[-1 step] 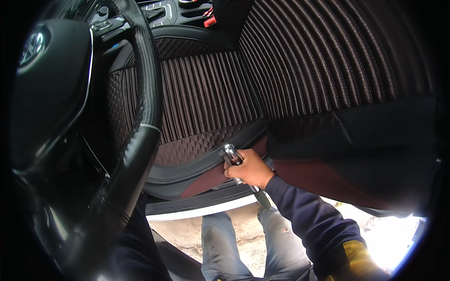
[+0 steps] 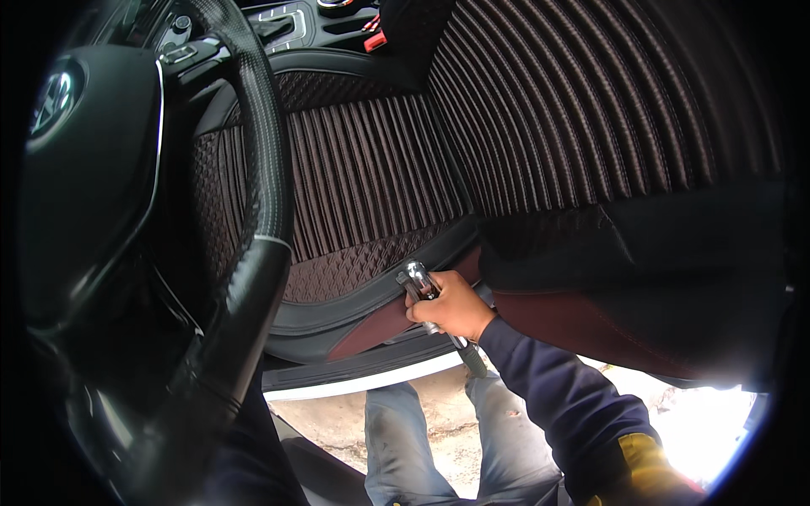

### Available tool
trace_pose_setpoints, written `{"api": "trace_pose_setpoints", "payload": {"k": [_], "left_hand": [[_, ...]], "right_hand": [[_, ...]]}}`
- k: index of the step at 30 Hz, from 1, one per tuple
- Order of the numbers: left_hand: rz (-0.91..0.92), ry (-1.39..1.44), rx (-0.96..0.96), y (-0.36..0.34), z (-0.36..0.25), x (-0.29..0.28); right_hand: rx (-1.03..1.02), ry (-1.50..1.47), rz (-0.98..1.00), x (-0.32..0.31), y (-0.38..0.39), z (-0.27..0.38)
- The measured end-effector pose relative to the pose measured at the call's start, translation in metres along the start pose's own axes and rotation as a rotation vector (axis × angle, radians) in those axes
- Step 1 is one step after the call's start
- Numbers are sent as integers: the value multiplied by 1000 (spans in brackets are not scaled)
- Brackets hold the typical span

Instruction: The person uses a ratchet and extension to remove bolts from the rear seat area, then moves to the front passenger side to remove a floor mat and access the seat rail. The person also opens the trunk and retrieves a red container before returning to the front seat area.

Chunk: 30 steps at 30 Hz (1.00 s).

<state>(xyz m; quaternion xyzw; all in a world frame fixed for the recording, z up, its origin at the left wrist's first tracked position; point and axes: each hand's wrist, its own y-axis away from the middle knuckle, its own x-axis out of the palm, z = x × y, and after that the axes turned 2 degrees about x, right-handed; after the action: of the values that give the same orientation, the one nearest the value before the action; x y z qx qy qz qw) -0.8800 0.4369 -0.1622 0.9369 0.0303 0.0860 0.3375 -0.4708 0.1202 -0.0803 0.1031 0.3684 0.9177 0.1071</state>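
My right hand [image 2: 458, 305] is closed round a chrome tool with a dark grip end [image 2: 422, 287], whose exact kind I cannot make out. The tool's rounded shiny head points up toward the seat, and its dark end [image 2: 474, 361] slants down past the door sill. Fist and tool are over the outer edge of the car seat [image 2: 354, 185], which has brown-black ribbed covering and a maroon side panel. From the lower left comes my left sleeve [image 2: 253, 455], dark navy, passing behind the steering wheel [image 2: 270, 169]; that hand is hidden.
The steering wheel fills the left side. At the top are the gear selector [image 2: 278, 25] and a red buckle [image 2: 376, 41]. The seat backrest [image 2: 582, 101] rises on the right. A white door sill [image 2: 371, 378] edges the opening, with my jeans [image 2: 396, 438] and the ground beyond.
The view has shifted very slightly. My right hand stays closed on the chrome tool in nearly the same place.
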Motion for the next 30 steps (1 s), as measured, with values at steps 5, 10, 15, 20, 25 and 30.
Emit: {"api": "trace_pose_setpoints", "payload": {"k": [5,10,15,20,25,30], "left_hand": [[14,-28,8,-10,-14,3],[40,-44,13,-25,-16,14],[48,-66,19,-33,-25,25],[71,-79,27,-41,-33,39],[99,-85,31,-50,-39,53],[128,-91,44,-57,-50,66]], "right_hand": [[88,-31,1,0,2,9],[66,-56,5,-3,1,7],[118,-53,1,-4,2,10],[117,-24,-23,-1,2,10],[87,-40,-26,-1,-1,10],[146,-49,-35,-2,-4,14]]}}
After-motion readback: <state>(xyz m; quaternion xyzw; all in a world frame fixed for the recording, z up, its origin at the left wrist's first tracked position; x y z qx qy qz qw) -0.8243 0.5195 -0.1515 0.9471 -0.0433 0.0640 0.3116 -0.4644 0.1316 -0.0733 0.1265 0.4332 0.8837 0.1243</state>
